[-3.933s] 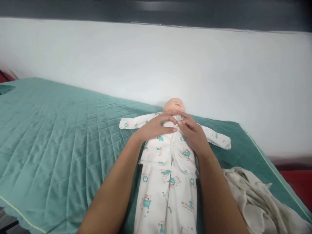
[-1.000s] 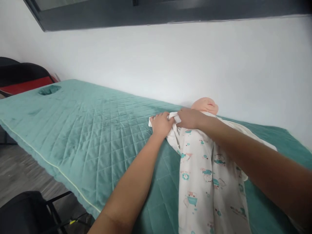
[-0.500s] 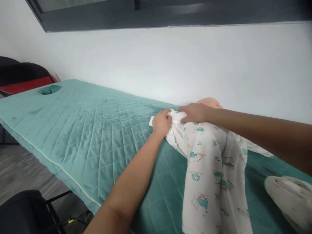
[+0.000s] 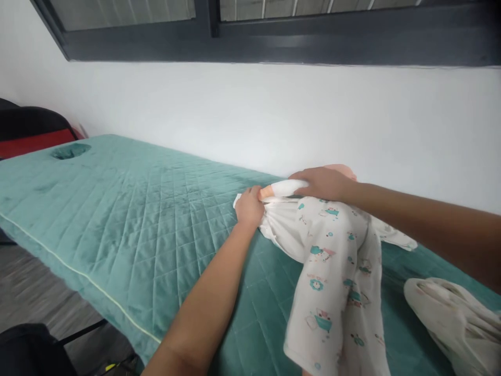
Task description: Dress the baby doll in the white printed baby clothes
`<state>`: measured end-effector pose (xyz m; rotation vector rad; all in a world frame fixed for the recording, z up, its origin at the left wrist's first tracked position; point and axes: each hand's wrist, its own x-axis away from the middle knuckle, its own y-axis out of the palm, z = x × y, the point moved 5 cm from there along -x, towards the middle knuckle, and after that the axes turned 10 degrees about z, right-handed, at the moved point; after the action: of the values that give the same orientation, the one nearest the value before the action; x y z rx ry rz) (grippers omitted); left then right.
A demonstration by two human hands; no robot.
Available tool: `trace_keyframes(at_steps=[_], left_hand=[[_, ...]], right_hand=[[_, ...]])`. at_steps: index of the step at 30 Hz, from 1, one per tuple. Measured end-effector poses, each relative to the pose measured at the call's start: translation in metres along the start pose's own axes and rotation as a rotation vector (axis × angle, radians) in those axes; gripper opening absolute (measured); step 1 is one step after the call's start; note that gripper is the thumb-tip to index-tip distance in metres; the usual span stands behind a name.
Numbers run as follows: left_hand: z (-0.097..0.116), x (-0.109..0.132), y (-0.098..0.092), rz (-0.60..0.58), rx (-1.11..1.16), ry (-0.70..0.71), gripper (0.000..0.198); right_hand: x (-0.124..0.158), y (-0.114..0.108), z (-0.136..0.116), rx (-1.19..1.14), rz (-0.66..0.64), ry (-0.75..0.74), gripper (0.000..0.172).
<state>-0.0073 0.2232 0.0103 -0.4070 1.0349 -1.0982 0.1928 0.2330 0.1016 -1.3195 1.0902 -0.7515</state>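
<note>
A baby doll [image 4: 341, 169] lies by the wall, its rounded head partly hidden behind my right hand [image 4: 319, 183]. White baby clothing [image 4: 329, 250] with a green and pink print covers its body and hangs toward me. My right hand is wrapped around the doll's white-covered upper arm. My left hand [image 4: 250, 206] closes around the end of that arm [image 4: 266, 192] and the bunched white fabric beside it. A band of peach colour shows between the white sleeve [image 4: 287, 188] and my left hand. A small white flap of cloth sticks out beyond my left fingers.
The green quilted bed cover [image 4: 148, 209] stretches to the left, with a round hole [image 4: 71, 151] near its far end. A crumpled off-white cloth item [image 4: 454, 318] lies at the right. Black and red chairs [image 4: 37, 133] stand beyond; a white wall [image 4: 188, 109] runs behind.
My left hand has drawn slightly left, away from my right hand. More of the doll's arm now shows between them, and the fabric is stretched. The view has tilted up a little.
</note>
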Motion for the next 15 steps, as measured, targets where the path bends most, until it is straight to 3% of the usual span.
trace_keyframes(at_steps=[4, 8, 12, 15], left_hand=[[0.005, -0.001, -0.001, 0.027, -0.080, 0.078, 0.038], [0.017, 0.003, 0.001, 0.016, -0.153, 0.284, 0.045], [0.018, 0.002, 0.005, -0.048, -0.141, 0.330, 0.051], [0.015, 0.001, 0.007, -0.087, -0.118, 0.300, 0.057]], right_hand=[[-0.005, 0.020, -0.015, -0.048, -0.056, -0.023, 0.043], [-0.008, 0.029, -0.022, -0.075, -0.098, -0.008, 0.047], [0.010, 0.019, 0.000, -0.152, -0.038, 0.103, 0.048], [0.045, 0.010, 0.030, -0.237, 0.088, 0.226, 0.046]])
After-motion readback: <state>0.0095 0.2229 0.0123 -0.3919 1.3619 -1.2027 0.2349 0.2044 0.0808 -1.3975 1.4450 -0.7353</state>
